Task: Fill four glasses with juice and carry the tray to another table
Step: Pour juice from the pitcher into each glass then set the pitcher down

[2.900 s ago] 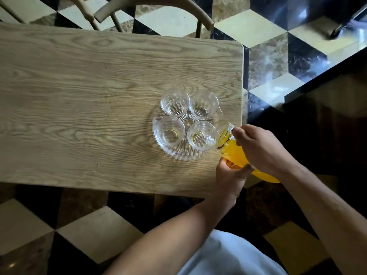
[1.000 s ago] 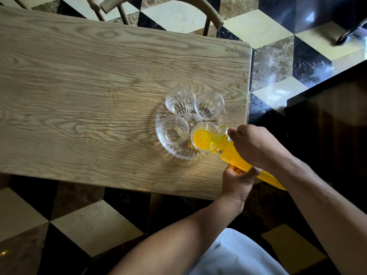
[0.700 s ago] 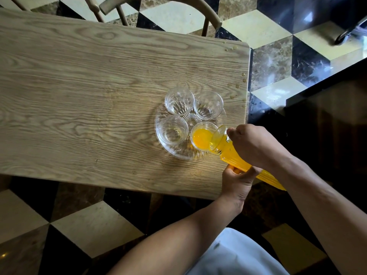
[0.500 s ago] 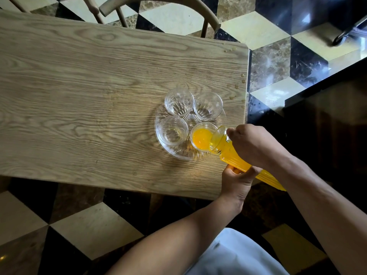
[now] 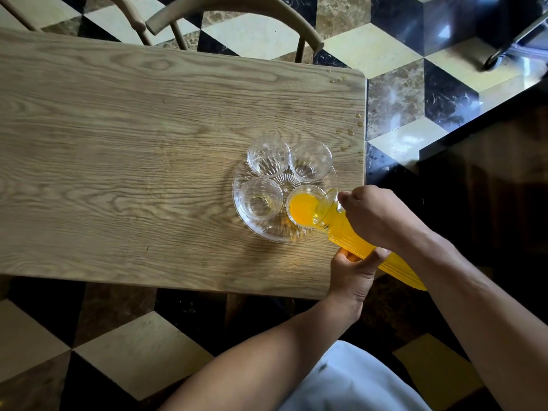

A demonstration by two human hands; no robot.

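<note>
A round clear glass tray (image 5: 243, 216) sits near the right end of the wooden table (image 5: 118, 149) and carries a cluster of small glasses. The near-right glass (image 5: 301, 206) holds orange juice. The near-left glass (image 5: 260, 198), far-left glass (image 5: 268, 157) and far-right glass (image 5: 310, 160) look empty. A ribbed glass jug of juice (image 5: 350, 235) is tilted with its spout over the near-right glass. My right hand (image 5: 376, 216) grips the jug near its neck from above. My left hand (image 5: 354, 272) supports the jug's body from below.
A wooden chair (image 5: 234, 7) stands behind the table's far edge. Droplets (image 5: 351, 132) dot the table by its right edge. A dark table or counter (image 5: 489, 179) lies to the right. The floor is checkered marble.
Since 2.9 s ago the near-right glass has filled with orange juice. In the last second the jug and both hands have held almost still while juice flows.
</note>
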